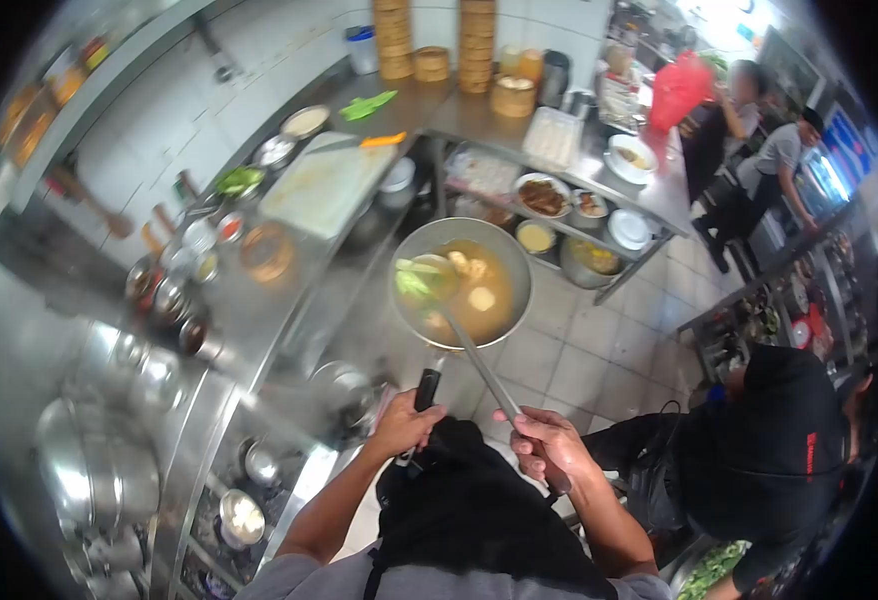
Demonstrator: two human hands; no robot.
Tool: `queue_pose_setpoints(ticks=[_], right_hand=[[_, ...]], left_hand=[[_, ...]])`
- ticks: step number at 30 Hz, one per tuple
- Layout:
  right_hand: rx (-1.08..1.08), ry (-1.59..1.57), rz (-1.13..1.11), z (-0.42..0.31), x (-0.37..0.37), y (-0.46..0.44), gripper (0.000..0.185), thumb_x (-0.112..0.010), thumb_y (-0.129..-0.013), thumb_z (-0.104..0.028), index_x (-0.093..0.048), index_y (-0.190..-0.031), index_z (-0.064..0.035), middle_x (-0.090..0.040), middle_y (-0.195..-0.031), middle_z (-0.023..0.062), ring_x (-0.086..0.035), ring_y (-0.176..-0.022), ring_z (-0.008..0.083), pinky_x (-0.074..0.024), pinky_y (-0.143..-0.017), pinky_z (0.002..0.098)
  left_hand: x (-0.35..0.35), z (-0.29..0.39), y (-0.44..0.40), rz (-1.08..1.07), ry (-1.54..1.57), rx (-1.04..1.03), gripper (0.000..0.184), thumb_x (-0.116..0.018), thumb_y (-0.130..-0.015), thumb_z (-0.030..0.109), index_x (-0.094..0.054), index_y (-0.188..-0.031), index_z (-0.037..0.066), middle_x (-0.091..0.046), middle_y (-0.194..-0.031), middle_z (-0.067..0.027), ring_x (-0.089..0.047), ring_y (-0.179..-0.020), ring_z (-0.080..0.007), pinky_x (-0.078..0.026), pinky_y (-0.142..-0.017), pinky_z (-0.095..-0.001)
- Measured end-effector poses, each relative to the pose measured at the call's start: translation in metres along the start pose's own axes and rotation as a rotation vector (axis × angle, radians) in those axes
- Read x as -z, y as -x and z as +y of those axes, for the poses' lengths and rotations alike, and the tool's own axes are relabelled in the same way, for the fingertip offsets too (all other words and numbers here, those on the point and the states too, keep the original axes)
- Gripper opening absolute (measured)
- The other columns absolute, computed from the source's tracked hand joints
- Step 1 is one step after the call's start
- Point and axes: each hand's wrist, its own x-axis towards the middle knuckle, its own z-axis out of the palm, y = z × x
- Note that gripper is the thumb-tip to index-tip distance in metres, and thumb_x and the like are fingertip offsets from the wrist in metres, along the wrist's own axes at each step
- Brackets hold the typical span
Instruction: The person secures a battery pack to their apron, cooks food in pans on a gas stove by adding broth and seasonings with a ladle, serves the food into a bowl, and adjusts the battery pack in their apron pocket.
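My left hand [407,424] is wrapped round the black handle of a deep round pan [525,285], which I hold out in front of me over the floor. Brown broth [474,322] fills much of the pan, with green leaves [415,280] at its left side and pale pieces [481,298] floating in it. In my right hand [549,447] is the long handle of a metal ladle [482,370]. The ladle slants down to the left, its lower end in the broth, partly hidden by the food.
Left stands a steel counter with a white cutting board [329,185] and an orange-handled knife [384,140]. Bamboo steamers [394,40] line the back counter; bowls of food [542,195] sit on a shelf below. A person in black [769,440] is close on my right.
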Motion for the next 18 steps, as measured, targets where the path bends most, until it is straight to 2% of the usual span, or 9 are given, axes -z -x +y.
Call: queue_pose_setpoints(ticks=[3,11,16,18], right_hand=[[0.019,0.008,0.011,-0.063,0.039,-0.007,0.035,-0.055,-0.105,-0.021,-0.058,-0.132,0.0005,-0.044,-0.069,-0.0001,-0.038,-0.044,0.0073,-0.0316,-0.037,0.0238],[0.17,0.027,0.146,-0.213,0.135,-0.013,0.039,-0.056,-0.103,-0.018,-0.057,-0.132,0.0071,-0.044,-0.068,0.0009,-0.041,-0.041,0.0067,-0.0328,-0.036,0.0224],[0.216,0.028,0.214,-0.313,0.182,-0.007,0.036,-0.057,-0.102,-0.022,-0.06,-0.126,0.0041,-0.041,-0.065,-0.0012,-0.032,-0.04,0.0055,-0.0262,-0.035,0.0224],[0.207,0.029,0.231,-0.349,0.211,-0.008,0.036,-0.057,-0.102,-0.022,-0.06,-0.127,0.004,-0.041,-0.065,-0.0015,-0.033,-0.04,0.0056,-0.0267,-0.034,0.0227]], left_hand=[[-0.026,0.039,-0.059,-0.019,0.058,0.021,0.021,-0.072,-0.094,0.016,-0.056,-0.087,0.003,-0.054,-0.056,-0.0019,-0.055,-0.043,-0.0116,-0.044,-0.04,-0.0299],[-0.093,0.141,-0.212,-0.162,0.009,-0.064,0.023,-0.068,-0.094,0.019,-0.056,-0.088,0.001,-0.054,-0.057,-0.0022,-0.054,-0.043,-0.0122,-0.044,-0.041,-0.0301],[-0.143,0.212,-0.291,-0.212,0.002,-0.1,0.02,-0.066,-0.095,0.017,-0.056,-0.088,0.002,-0.054,-0.058,-0.0018,-0.054,-0.044,-0.0122,-0.045,-0.043,-0.0302],[-0.167,0.236,-0.317,-0.197,-0.004,-0.087,0.019,-0.066,-0.095,0.017,-0.056,-0.088,0.002,-0.054,-0.058,-0.0016,-0.054,-0.044,-0.012,-0.045,-0.043,-0.0302]])
